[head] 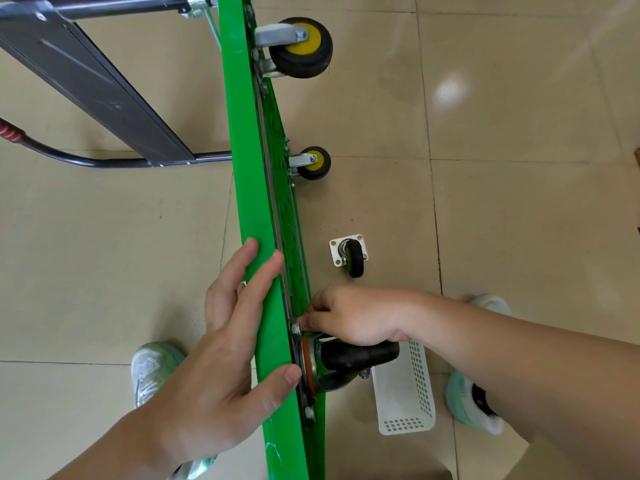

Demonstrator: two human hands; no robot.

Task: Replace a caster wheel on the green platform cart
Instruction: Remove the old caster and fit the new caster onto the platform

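Nearest, your left hand (221, 344) braces the upturned green platform cart (256, 216) with straight fingers. Your right hand (349, 317) bunches its fingers at the black caster (356, 356) on the cart's near end. Whether they pinch a fastener is hidden. Beyond, a yellow-hubbed caster (351, 256) lies loose on the floor (485, 202), presumably the old one, so fastening likely remains.

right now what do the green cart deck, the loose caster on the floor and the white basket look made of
Green cart deck: glossy moulded plastic, ribbed lattice underneath. Loose caster: bright metal plate, likely plated steel; matt black tyre, probably rubber. White basket: thin plastic, moulded grid of holes.
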